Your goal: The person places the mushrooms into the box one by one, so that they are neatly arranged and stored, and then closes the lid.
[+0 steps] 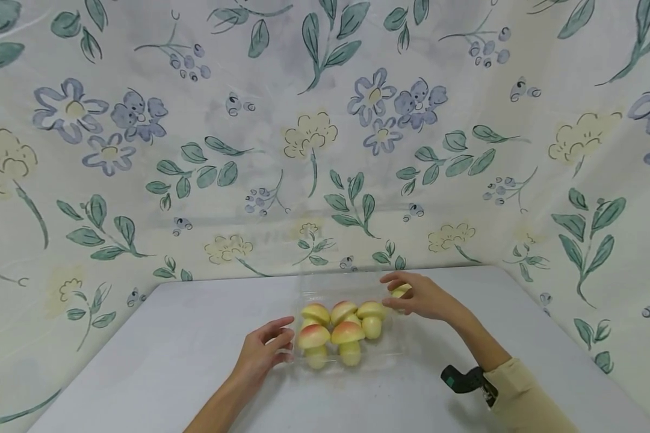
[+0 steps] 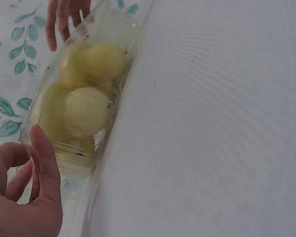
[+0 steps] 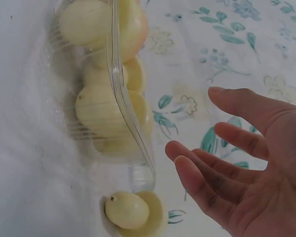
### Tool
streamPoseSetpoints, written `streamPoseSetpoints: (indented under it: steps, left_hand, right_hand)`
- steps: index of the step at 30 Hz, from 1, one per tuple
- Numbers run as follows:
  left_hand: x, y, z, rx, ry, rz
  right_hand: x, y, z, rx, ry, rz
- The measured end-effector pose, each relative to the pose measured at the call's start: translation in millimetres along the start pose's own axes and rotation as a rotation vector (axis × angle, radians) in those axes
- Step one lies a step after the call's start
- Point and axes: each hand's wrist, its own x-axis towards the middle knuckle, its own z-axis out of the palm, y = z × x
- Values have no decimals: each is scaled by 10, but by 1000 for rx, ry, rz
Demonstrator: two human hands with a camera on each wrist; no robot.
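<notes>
A clear plastic box (image 1: 389, 344) lies on the table with several mushroom-shaped pieces (image 1: 348, 332) inside, pale yellow with pink-tinged caps. At its left end, my left hand (image 1: 262, 347) holds the edge between thumb and fingers; the left wrist view shows the fingertips (image 2: 35, 132) against the box's corner. My right hand (image 1: 424, 296) hovers at the far right corner, fingers spread and holding nothing. One more mushroom piece (image 3: 133, 213) lies outside the box, just past its right end. In the head view, the right hand partly covers that loose piece (image 1: 401, 290).
The white table (image 1: 195, 337) spreads out around the box. A floral-patterned cloth (image 1: 314, 150) hangs behind the table's far edge. On the right forearm, near the beige sleeve, sits a black wrist device (image 1: 463, 380).
</notes>
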Motion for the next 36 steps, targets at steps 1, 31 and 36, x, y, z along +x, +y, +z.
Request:
streamPoseSetpoints:
  steps: [1, 31, 36]
  left_hand:
    - [3, -1, 1, 1, 2, -1]
    - [5, 1, 8, -14, 9, 0]
    - [1, 2, 8, -14, 9, -1]
  right_hand:
    - [2, 13, -9, 1, 4, 4]
    - [115, 526, -29, -79, 154, 140]
    - [160, 557, -2, -109, 159, 131]
